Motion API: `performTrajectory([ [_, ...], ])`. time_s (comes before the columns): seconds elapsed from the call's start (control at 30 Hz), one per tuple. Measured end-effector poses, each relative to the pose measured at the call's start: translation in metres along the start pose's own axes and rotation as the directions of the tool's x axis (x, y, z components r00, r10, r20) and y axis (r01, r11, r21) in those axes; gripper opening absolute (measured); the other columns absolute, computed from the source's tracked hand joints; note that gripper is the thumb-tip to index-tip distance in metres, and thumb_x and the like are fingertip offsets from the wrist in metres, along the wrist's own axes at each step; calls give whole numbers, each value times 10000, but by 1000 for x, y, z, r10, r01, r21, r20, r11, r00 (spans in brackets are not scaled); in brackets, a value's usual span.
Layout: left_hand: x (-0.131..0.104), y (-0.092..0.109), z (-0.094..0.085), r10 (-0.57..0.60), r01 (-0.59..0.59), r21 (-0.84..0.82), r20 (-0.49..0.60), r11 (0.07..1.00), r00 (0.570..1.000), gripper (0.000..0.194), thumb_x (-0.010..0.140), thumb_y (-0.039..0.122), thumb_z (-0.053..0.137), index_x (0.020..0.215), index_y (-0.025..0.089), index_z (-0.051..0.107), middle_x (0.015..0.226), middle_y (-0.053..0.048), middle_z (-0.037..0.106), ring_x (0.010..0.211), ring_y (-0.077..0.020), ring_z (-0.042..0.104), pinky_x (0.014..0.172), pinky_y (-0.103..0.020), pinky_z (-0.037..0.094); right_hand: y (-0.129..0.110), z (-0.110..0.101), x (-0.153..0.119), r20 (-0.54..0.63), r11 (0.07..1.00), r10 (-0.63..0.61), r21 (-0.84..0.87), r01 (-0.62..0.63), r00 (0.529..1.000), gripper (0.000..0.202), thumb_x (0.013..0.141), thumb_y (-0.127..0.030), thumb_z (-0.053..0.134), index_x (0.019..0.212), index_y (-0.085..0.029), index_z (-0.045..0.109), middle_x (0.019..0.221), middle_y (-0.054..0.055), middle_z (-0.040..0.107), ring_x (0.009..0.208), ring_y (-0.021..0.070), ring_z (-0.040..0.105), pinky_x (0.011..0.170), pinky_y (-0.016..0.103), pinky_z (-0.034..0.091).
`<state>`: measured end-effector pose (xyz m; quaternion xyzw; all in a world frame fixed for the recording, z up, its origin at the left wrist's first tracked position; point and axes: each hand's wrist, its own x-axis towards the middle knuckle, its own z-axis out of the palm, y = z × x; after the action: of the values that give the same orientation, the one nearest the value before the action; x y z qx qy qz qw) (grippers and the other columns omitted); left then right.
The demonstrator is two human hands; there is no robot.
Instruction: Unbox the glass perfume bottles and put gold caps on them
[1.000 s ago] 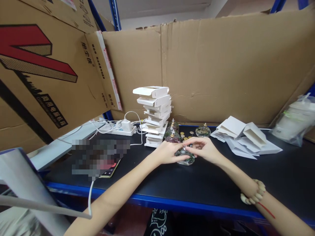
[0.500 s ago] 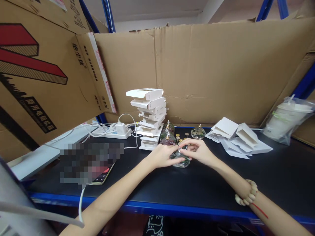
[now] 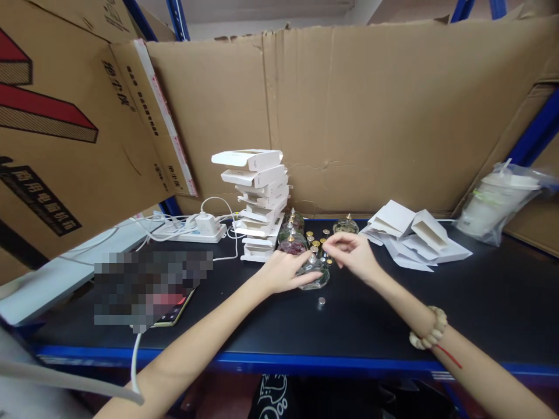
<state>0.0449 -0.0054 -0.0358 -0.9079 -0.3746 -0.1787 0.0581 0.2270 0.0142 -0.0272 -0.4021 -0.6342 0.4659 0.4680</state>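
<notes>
My left hand (image 3: 282, 272) grips a round clear glass bottle (image 3: 315, 278) that stands on the black tabletop, thumb and fingers around its sides. A metal nozzle (image 3: 312, 255) tops this bottle. Just right of it, my right hand (image 3: 351, 253) is raised with its fingers curled near the thumb; whether anything is between the fingertips is too small to tell. Several small gold and silver caps (image 3: 315, 242) lie behind the bottle. One silver cap (image 3: 322, 301) sits by itself in front of it. More bottles (image 3: 292, 244) with nozzles stand in a row behind my left hand.
A stack of white boxes (image 3: 257, 203) rises behind my left hand. Another bottle (image 3: 346, 224) stands at the back. Flattened white boxes (image 3: 413, 233) and a bagged cup (image 3: 493, 203) are at right; a power strip (image 3: 196, 231) and phone (image 3: 179, 311) at left.
My right hand has moved off the bottle's top to the right, uncovering the nozzle. A silver cap now shows on the table in front. The whole view has shifted slightly.
</notes>
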Motion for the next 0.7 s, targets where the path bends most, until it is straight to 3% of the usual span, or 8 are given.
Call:
performTrajectory([
  [0.1, 0, -4, 3, 11, -10, 19, -20, 1000, 1000, 457, 880, 512, 300, 810, 147, 567, 599, -27, 603, 536, -142, 570, 460, -210, 338, 2, 14, -13, 144, 962, -169, -190, 195, 975, 309, 648, -371, 625, 453, -169, 497, 407, -22, 470, 345, 47, 348, 347, 190, 281],
  [0.2, 0, -7, 3, 30, -28, 31, -88, 999, 996, 486, 861, 537, 312, 687, 154, 556, 488, -12, 543, 448, -126, 521, 409, -210, 268, -1, 13, -20, 276, 903, -266, -263, 338, 924, 286, 653, -303, 622, 426, -169, 509, 336, -45, 417, 316, 39, 327, 359, 186, 292],
  [0.3, 0, -9, 0, 33, -30, 23, -165, 999, 986, 501, 849, 528, 330, 554, 160, 498, 404, -1, 472, 379, -111, 463, 383, -217, 224, -6, 4, -21, 493, 904, -150, -282, 320, 857, 166, 668, -305, 645, 605, -154, 662, 371, -35, 509, 322, 50, 393, 385, 183, 338],
  [0.4, -1, -10, -2, 20, -19, 6, -184, 1000, 983, 489, 831, 520, 359, 514, 164, 469, 387, 2, 456, 361, -106, 443, 375, -217, 227, -9, -2, -18, 649, 892, 30, -361, 273, 760, 241, 654, -332, 692, 819, -159, 715, 495, -3, 616, 399, 77, 494, 439, 190, 395],
  [0.57, -2, -11, -5, 9, -11, -10, -151, 1000, 988, 477, 825, 511, 364, 512, 167, 472, 376, 12, 434, 343, -102, 421, 366, -216, 243, -8, -1, -14, 693, 882, 82, -385, 271, 717, 168, 668, -304, 685, 738, -157, 726, 581, 28, 650, 472, 98, 551, 455, 191, 413],
  [0.7, -2, -11, -6, 19, -18, 7, -162, 1000, 987, 493, 835, 514, 345, 512, 165, 476, 374, 10, 439, 350, -103, 442, 368, -209, 244, -11, -2, -14, 710, 931, 101, -314, 186, 697, 123, 707, -207, 616, 738, -143, 717, 625, 34, 667, 524, 111, 595, 491, 191, 458],
])
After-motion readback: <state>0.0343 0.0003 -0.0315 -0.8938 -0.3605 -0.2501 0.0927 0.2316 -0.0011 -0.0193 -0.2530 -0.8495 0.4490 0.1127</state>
